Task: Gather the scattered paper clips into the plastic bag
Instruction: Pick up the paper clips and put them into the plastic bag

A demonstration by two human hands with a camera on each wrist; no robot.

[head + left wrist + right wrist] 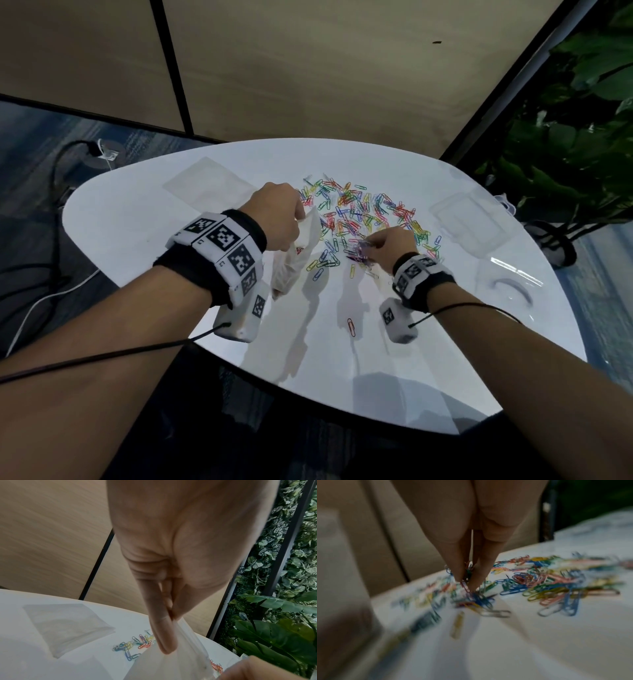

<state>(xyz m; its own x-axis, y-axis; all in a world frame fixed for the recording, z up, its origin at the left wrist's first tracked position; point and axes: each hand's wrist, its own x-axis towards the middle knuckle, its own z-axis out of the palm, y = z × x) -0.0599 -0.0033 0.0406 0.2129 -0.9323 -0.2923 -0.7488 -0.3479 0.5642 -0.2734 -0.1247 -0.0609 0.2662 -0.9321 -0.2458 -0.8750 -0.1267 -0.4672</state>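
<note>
Several coloured paper clips lie scattered over the middle of the white table. My left hand pinches the top edge of a clear plastic bag, which hangs down just left of the pile; a few clips show inside it. In the left wrist view the fingers pinch the plastic bag at its rim. My right hand pinches a small bunch of clips at the pile's near edge. In the right wrist view the fingertips hold this bunch just above the paper clips.
A second flat clear bag lies at the table's back left. A clear plastic box sits at the right. One red clip lies alone near the front. Wood wall panels stand behind, plants to the right, cables on the floor at left.
</note>
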